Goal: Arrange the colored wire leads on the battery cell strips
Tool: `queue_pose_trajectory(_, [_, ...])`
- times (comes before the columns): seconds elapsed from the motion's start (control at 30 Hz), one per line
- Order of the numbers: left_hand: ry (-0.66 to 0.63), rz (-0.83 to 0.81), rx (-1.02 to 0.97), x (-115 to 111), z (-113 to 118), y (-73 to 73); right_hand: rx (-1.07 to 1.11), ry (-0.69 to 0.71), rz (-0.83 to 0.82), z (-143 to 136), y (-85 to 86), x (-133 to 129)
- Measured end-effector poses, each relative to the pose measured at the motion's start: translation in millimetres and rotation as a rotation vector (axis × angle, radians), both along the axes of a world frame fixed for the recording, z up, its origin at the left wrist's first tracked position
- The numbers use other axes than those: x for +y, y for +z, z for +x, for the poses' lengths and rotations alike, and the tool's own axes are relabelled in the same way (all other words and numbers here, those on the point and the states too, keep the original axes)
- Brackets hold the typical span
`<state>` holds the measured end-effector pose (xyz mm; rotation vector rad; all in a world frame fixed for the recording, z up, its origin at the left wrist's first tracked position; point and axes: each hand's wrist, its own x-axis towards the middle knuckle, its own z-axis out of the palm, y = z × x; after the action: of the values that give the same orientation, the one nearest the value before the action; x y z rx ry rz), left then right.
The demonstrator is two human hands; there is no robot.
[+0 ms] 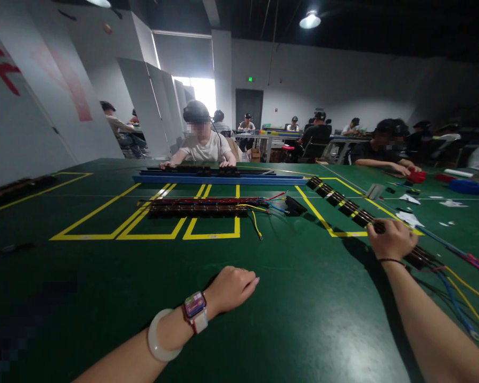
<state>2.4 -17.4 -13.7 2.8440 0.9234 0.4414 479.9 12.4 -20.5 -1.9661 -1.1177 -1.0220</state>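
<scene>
My right hand [391, 238] is closed around a long cable bundle [335, 198] set in black segments with yellow bits between them. The bundle slants from the far middle to the near right. Loose yellow wires [469, 291] and a blue wire with a ring lug [476, 335] trail from its near end. My left hand [230, 289] is over the bare front of the green table, its fingers curled in, and no held thing shows. Beyond it lies a second cable bundle [199, 208] with red, blue and yellow wire ends, beside a black piece [294, 206].
Yellow tape outlines [147, 235] mark the green table [287, 298]. A blue rail [219, 180] with black parts lies at the far side, where a person [203, 141] has both hands. At right are white paper scraps [410, 218], blue items and another person's hands near a red thing [416, 175].
</scene>
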Motion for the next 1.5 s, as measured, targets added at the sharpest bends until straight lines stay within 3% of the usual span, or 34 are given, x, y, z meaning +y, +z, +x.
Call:
queue_pose_trajectory(0.13, [-0.003,0.022,0.007,0,0,-0.6,-0.001,0.275,-0.059,-55,10.9,13])
queue_pose_trajectory(0.37, [-0.039,0.084,0.021,0,-1,-0.7,0.145,0.674,-0.402,-180,19.5,15])
queue_pose_trajectory(0.67, [-0.317,0.309,0.063,-6,-2,-1.2,0.177,0.843,-0.633,-302,23.7,1])
queue_pose_trajectory(0.93, [-0.360,0.376,0.056,-10,-2,-0.1,0.278,0.970,-0.983,-393,36.4,39])
queue_pose_trajectory(1.1, [-0.391,0.397,0.080,-11,-3,0.3,0.299,0.952,-1.075,-436,36.8,59])
queue_pose_trajectory(1.27, [-0.417,0.401,0.119,-12,-5,-0.7,0.325,0.953,-1.079,-465,31.6,58])
queue_pose_trajectory(1.4, [-0.432,0.416,0.131,-14,-4,-1.5,0.185,1.176,-1.023,-465,35.9,44])
queue_pose_trajectory(1.5, [-0.407,0.393,0.109,-14,-3,-1.1,-0.020,1.306,-0.949,-442,43.8,38])
